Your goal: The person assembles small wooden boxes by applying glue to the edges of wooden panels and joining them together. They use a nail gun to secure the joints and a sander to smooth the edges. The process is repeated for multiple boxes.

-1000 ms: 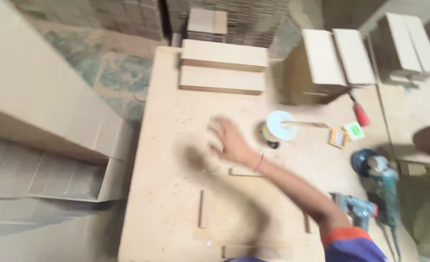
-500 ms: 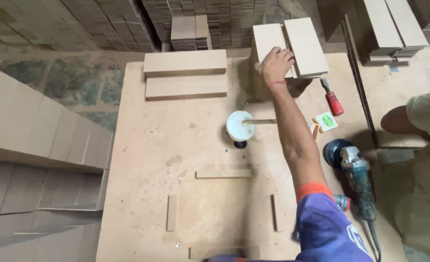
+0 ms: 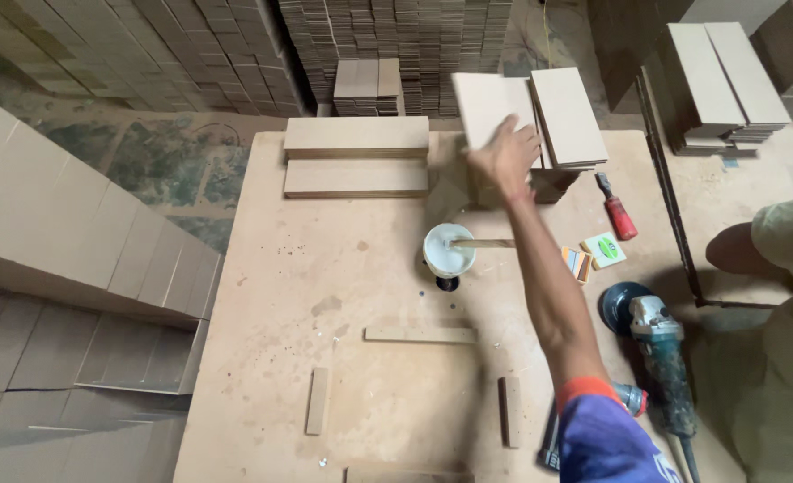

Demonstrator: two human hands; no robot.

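Right hand point(image 3: 504, 156) is clamped on the light board point(image 3: 490, 107), its long axis running away from it atop the stack point(image 3: 562, 134); left hand unseen.

The table point(image 3: 280, 295) lies open left of the glue cup point(image 3: 448, 250), while the grinder point(image 3: 656, 344), screwdriver point(image 3: 618, 213) and stacked boards point(image 3: 562, 125) crowd its right side.

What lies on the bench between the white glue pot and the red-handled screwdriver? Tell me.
In the head view, the thin stick resting on the white glue pot reaches that way, and the right forearm crosses above; the bench top there shows nothing else before the red-handled screwdriver.
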